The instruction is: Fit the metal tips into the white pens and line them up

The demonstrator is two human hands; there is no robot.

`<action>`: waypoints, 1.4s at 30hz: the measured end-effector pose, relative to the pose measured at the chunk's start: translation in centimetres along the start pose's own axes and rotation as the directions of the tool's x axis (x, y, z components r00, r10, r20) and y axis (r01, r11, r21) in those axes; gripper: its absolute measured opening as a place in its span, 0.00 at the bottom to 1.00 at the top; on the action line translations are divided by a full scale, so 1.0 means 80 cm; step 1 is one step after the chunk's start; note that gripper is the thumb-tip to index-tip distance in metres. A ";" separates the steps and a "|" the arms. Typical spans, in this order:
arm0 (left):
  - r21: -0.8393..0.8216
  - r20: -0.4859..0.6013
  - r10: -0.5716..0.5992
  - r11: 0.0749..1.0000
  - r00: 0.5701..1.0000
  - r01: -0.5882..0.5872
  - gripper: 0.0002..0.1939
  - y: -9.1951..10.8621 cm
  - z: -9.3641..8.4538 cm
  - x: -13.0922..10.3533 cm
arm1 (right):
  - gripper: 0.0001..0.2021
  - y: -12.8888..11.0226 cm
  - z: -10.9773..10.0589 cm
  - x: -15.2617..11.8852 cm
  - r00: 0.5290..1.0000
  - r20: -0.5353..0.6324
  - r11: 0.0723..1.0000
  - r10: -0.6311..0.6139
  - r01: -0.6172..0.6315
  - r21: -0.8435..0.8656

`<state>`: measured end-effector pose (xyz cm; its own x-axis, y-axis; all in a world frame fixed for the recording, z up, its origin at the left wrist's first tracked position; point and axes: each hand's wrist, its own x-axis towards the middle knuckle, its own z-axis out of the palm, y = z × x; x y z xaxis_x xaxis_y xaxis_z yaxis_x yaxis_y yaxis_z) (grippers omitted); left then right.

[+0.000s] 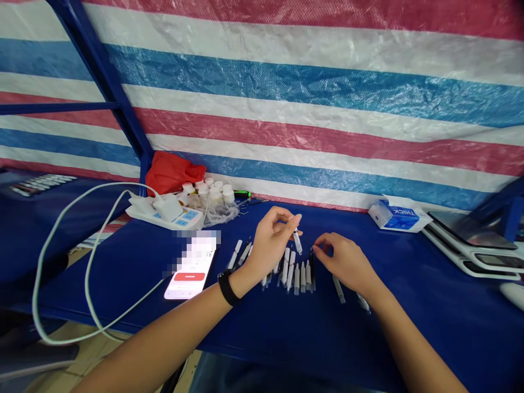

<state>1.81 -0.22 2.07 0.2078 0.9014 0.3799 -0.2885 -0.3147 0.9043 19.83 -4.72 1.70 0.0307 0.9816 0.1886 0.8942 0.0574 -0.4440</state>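
Between the thumb and fingers of my left hand (268, 240) is a small white pen-like tube (298, 243), its clear end slanting down above the table. A dark band circles that wrist. My right hand (344, 261) is closed in a pinch at the top of a thin black stick (312, 267), though its fingertips are small in view. Below and between the hands lies a row of similar white tubes (303, 278), with more to the left, partly hidden by my left hand. One more tube (339, 289) is partly under my right hand.
A lit phone (189, 273) lies left, near a power strip (174, 219) with white cables. Behind are white-capped bottles (215, 194) in plastic, a red bag (170, 172) and a green-black tool handle (242, 194). A blue-white box (399, 214) and scales (475, 251) stand right.
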 end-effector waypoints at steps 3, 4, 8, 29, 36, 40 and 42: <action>0.201 0.088 0.109 0.972 0.990 -0.125 0.11 0.001 0.002 -0.006 | 0.06 -0.005 0.003 -0.002 0.993 0.093 0.985 0.065 -0.049 -0.166; 0.257 0.117 0.134 0.953 0.984 -0.161 0.10 0.001 0.003 -0.008 | 0.07 -0.006 0.003 -0.002 0.990 0.114 0.980 0.088 -0.065 -0.186; 0.402 0.197 0.240 0.864 0.951 -0.302 0.09 -0.004 0.004 -0.013 | 0.07 -0.012 0.000 -0.002 0.966 0.177 0.968 0.189 -0.153 -0.198; 0.504 0.337 0.366 0.708 0.867 -0.495 0.10 -0.011 0.004 -0.018 | 0.12 -0.004 -0.024 0.000 0.988 -0.066 0.851 0.143 -0.089 0.518; 0.480 0.358 0.359 0.721 0.862 -0.500 0.11 -0.018 0.003 -0.018 | 0.14 -0.011 -0.027 -0.001 0.804 -0.519 0.471 0.290 0.352 0.809; 0.458 0.355 0.342 0.748 0.870 -0.481 0.11 -0.018 0.005 -0.020 | 0.13 -0.014 -0.017 -0.009 0.806 -0.575 0.628 0.141 0.376 0.681; 0.432 0.331 0.340 0.774 0.880 -0.462 0.11 -0.016 0.007 -0.020 | 0.10 -0.016 -0.012 -0.013 0.839 -0.543 0.708 0.033 0.364 0.605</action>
<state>2.36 -1.42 0.38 0.3941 0.5878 0.7065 0.0847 -0.7887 0.6089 19.11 -6.01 2.92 0.2976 0.7262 0.6197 0.3743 0.5084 -0.7755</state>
